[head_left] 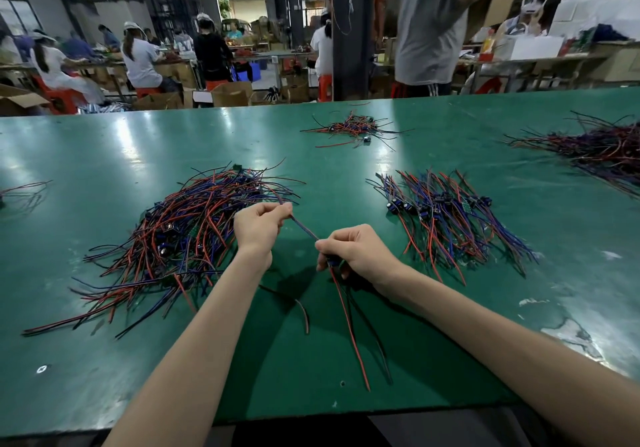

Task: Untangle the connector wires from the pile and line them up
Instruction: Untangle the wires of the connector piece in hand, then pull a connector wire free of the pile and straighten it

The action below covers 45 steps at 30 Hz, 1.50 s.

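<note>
The person sat at a long green tabletop (104,155) with both bare forearms stretched out over it. The left hand (258,226) was closed in a fist around the far end of a wire bundle (304,230), pinching it between thumb and fingers at the near edge of the tangled pile (194,235). The right hand (353,250) was clamped on the same bundle lower down, where a small dark blue connector showed between the fingers. The stretch of wire between the two hands ran taut and slanted, raised off the tabletop. Below the right hand, red and black wire tails (349,328) hung down and trailed toward the near edge of the tabletop.

The tangled pile, red, blue and black strands crossing every way, lay to the left of the hands, with loose ends fanning toward the near left. To the right of the hands, apart from them, lay the lined-up row (446,218), its wires roughly parallel and the blue connectors gathered along one band. One loose red-and-black wire (301,308) lay by itself on the tabletop between the forearms.

Farther back sat a smaller heap of wires (356,127), and a larger dark heap (602,152) spread at the far right. Beyond the tabletop, other workers sat at benches, and one person in a grey shirt (433,23) stood close by.
</note>
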Motion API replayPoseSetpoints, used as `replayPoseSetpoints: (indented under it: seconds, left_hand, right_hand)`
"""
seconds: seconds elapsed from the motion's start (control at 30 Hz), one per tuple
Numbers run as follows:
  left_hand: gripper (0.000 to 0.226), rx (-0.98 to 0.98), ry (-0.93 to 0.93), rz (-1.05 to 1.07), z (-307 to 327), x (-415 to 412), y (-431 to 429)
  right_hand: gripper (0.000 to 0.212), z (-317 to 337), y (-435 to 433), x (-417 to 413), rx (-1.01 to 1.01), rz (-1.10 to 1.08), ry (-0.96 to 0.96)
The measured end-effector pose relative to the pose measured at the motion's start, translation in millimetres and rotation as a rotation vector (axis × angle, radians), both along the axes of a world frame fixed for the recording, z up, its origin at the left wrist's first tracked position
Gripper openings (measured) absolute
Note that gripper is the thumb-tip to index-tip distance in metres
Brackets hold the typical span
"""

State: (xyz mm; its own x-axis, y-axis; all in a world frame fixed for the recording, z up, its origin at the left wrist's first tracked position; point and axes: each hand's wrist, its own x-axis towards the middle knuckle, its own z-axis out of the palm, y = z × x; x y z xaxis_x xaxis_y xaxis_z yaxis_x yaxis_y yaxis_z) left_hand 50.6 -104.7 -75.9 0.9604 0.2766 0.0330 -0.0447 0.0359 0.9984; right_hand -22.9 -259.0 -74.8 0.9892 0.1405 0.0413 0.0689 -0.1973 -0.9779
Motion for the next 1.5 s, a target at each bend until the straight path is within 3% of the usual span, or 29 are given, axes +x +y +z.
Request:
replayPoseSetpoints:
  seconds: [0.2, 0.33, 0.57, 0.67, 0.77, 0.83, 0.87, 0.97, 1.03, 1.17, 1.3, 1.5]
  left_hand:
    - [0.017, -0.045, 0.006, 0.083, 1.1, 5.7, 3.3]
    - [0.018, -0.098, 0.024, 0.121, 2.9, 6.0, 9.3]
    - [0.019, -0.045, 0.012, -0.009, 8.6, 4.1, 10.0]
    - [0.020, 0.296, -0.019, 0.048, 10.7, 2.8, 14.0]
    - [0.028, 0.951, -0.019, 0.162, 9.2, -1.4, 17.1]
    - [0.037, 1.272, 0.099, 0.168, 7.0, -5.0, 16.1]
    - [0.040, 1.333, 0.187, 0.139, 7.2, -7.0, 15.6]
    - [0.041, 1.326, 0.331, 0.022, 6.6, -9.0, 16.9]
    - [0.035, 1.310, 0.314, 0.007, 6.1, -8.3, 18.4]
    - [0.031, 1.326, 0.284, 0.055, 5.4, -8.9, 21.2]
    - [0.030, 1.378, 0.273, 0.079, 4.9, -8.0, 23.7]
    - [0.028, 1.304, 0.213, 0.142, 4.4, -7.2, 29.1]
  right_hand:
    - [0.027, 1.3, -2.1, 1.0, 0.029, 0.052, 0.011]
    - [0.009, 5.2, -5.3, 1.6, 0.054, 0.116, 0.090]
    - [0.004, 23.9, -20.8, 9.2, 0.089, 0.009, 0.075]
    - [0.005, 41.1, -40.8, 16.6, 0.206, -0.095, 0.040]
    - [0.008, 53.9, -68.6, 24.3, 0.283, -0.202, 0.032]
    - [0.008, 54.0, -85.3, 31.3, 0.159, -0.296, -0.014]
    - [0.009, 51.4, -93.0, 35.1, 0.014, -0.365, -0.054]
    - [0.023, 39.1, -111.3, 42.4, -0.580, -0.595, -0.128]
    - [0.027, 32.2, -117.9, 42.3, -0.794, -0.677, -0.111]
    - [0.024, 25.9, -123.1, 40.9, -1.002, -0.690, -0.045]
    - [0.031, 23.8, -122.2, 39.5, -1.049, -0.672, -0.008]
    - [0.035, 20.3, -105.5, 35.0, -1.217, -0.680, -0.118]
